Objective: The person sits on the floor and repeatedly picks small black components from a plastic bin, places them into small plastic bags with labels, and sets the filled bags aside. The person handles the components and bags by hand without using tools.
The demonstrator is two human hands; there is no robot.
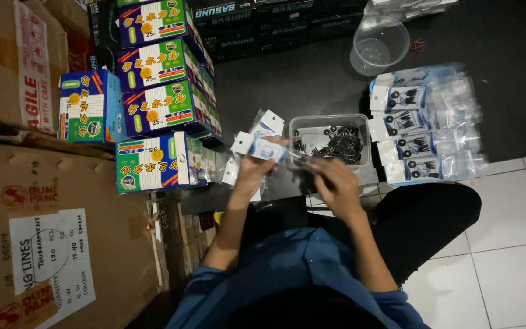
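My left hand [252, 167] holds a small clear packet with a white card header [260, 147] up in front of me. My right hand [335, 180] is pinched on small black parts right beside the packet's open end; its fingertips are dark and blurred. Just beyond both hands sits a clear rectangular tub [330, 122] with several small black parts [339, 143] in it. A loose pile of empty header packets [267, 125] lies left of the tub.
Filled packets [424, 128] lie in overlapping rows at the right on a dark mat. A round clear container [380, 44] stands further back. Stacked colourful boxes [159, 97] and brown cartons [44, 231] are on the left. White floor tiles [506, 256] are at the right.
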